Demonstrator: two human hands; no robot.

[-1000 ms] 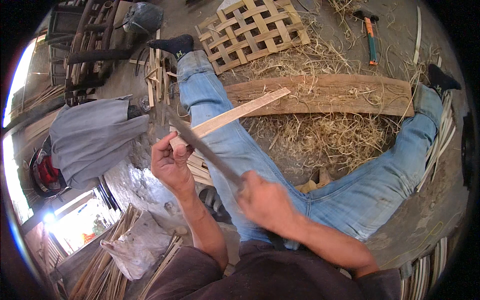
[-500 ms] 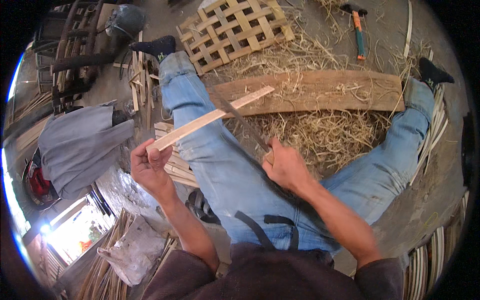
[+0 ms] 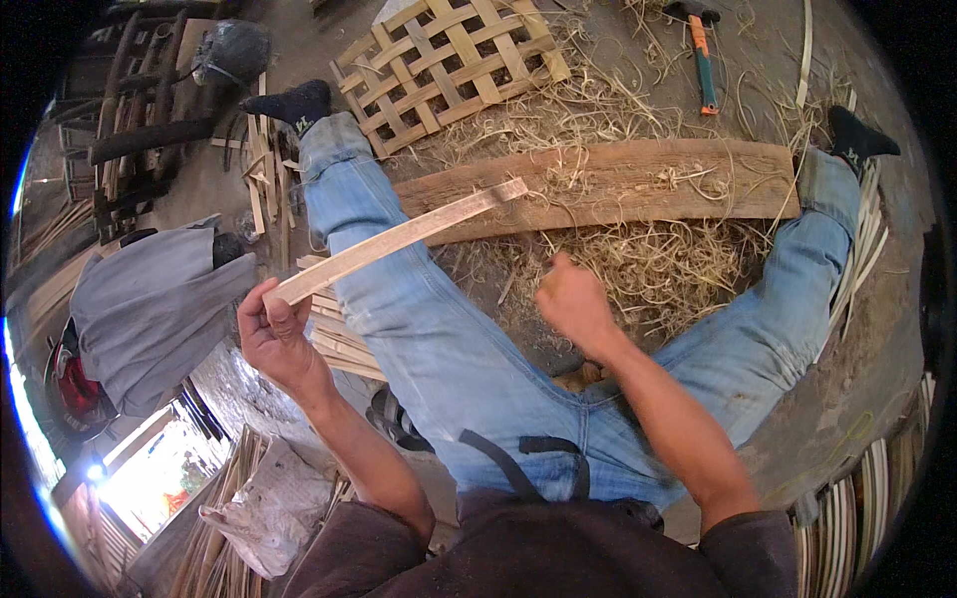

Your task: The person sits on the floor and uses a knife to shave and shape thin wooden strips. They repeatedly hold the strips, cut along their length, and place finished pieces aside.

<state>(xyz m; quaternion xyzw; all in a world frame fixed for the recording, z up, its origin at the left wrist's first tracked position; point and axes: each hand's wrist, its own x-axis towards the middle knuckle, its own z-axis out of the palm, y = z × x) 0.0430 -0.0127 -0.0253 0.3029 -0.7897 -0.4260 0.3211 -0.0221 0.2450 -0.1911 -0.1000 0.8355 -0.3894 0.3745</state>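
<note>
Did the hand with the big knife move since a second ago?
Yes. The right hand was up by the left hand near the strip; now it sits lower right, over the shavings below the wooden plank, its blade out of sight.

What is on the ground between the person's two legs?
In the head view, between the legs lie a long wooden plank and a heap of pale shavings.

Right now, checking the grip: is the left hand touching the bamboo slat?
Touching. The head view shows the left hand pinching the near end of the bamboo slat.
</note>
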